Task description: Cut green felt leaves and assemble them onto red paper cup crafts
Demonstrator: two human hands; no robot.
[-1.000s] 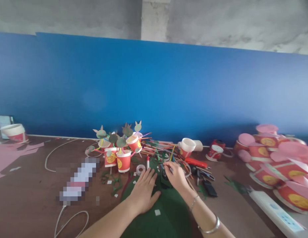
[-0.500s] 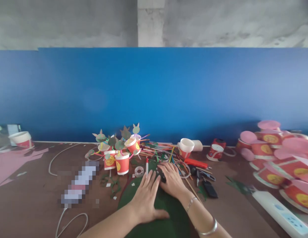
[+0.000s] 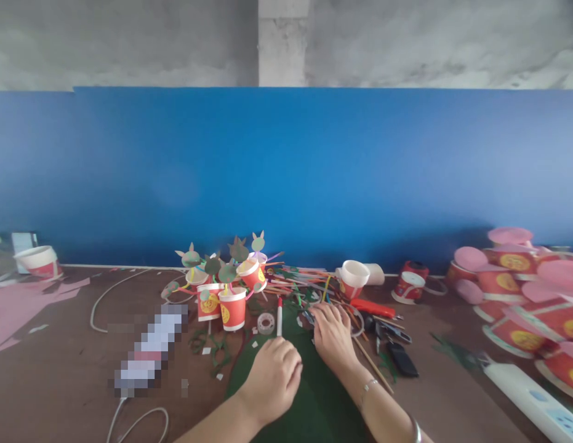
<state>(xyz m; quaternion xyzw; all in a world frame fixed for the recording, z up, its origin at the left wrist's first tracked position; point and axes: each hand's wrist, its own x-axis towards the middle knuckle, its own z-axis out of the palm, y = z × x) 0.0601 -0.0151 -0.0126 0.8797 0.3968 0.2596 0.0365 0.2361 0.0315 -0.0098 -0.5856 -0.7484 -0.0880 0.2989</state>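
My left hand [image 3: 274, 378] is closed in a loose fist over a dark green sheet [image 3: 309, 403] that looks like paper. Its palm side is hidden, so I cannot see what it holds, if anything. Farther forward, my right hand [image 3: 333, 335] curls its fingers down over a small dark item at the sheet's far part, mostly covered by the fingertips. Just beyond my left hand lies a white marker with a red cap [image 3: 279, 317]. A roll of clear tape [image 3: 266, 323] is left of the marker.
Red paper cups with animal-head cutouts [image 3: 232, 307] stand left of centre. Colourful sticks [image 3: 300, 277] lie behind. To the right are a red-handled tool [image 3: 373, 307], a black key fob [image 3: 403, 360], a white power strip [image 3: 533, 397] and stacked cups [image 3: 517, 283]. A blue partition [image 3: 286, 172] rises behind.
My left hand has gone from spread fingers to a closed fist and drawn back slightly. My right hand has shifted a little right, its fingers more curled. The view has moved slightly.
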